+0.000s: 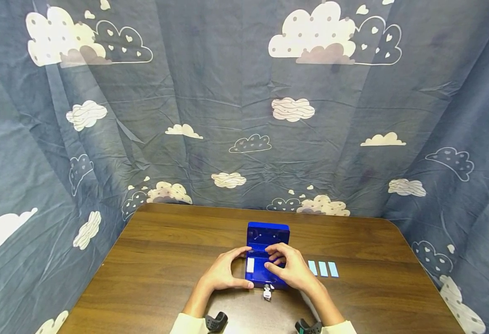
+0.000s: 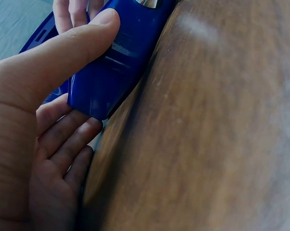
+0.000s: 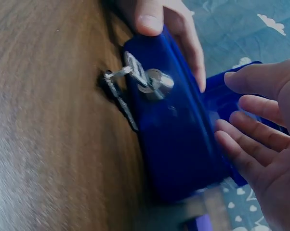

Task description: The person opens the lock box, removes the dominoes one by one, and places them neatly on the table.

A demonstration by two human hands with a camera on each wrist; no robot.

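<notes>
A blue metal cash box (image 1: 265,281) stands on the table with its lid (image 1: 268,227) raised. Keys (image 1: 267,293) hang from the round lock (image 3: 157,84) on its front. Inside, a pale strip (image 1: 250,265) lies along the left. My left hand (image 1: 222,271) grips the box's left side; in the left wrist view the thumb presses the front wall and the fingers reach round the side. My right hand (image 1: 290,268) hovers over the box's right part, fingers loosely bent and spread from the thumb. Nothing shows between them in the right wrist view.
Three light-blue strips (image 1: 323,269) lie in a row on the brown wooden table (image 1: 177,241), right of the box. A cloud-patterned curtain (image 1: 228,116) hangs behind and at both sides. Low in the right wrist view is a small purple thing (image 3: 203,223).
</notes>
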